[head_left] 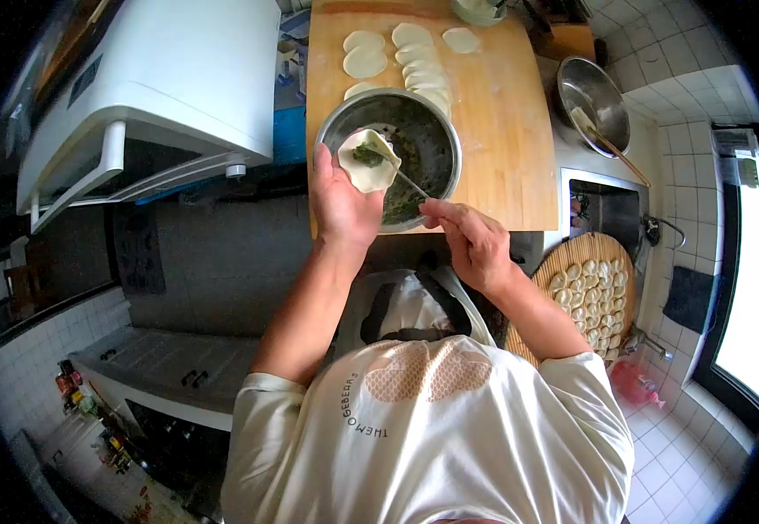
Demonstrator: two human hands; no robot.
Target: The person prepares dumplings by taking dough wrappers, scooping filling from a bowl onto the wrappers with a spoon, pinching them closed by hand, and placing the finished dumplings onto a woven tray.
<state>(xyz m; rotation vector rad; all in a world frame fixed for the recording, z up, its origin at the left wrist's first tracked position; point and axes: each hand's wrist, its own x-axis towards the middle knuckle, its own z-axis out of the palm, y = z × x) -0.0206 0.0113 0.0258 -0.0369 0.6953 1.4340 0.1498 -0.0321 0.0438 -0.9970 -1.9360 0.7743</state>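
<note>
My left hand (342,203) is cupped, palm up, holding a round dumpling wrapper (369,182) at the near left side of a steel bowl (454,166). A lump of green filling (367,155) lies on the wrapper. The fingers of my right hand (475,237) pinch the handle of a thin metal spoon (412,185), whose far end reaches the wrapper's right edge; its head is hard to make out. More green filling (404,210) is in the bowl under my hands.
Flat wrappers (418,65) lie on the wooden board (506,131) behind the bowl. A round woven tray (547,278) with several folded dumplings sits at right, near the sink (611,210). Another steel bowl (590,92) stands beyond it. A white appliance (178,79) is at left.
</note>
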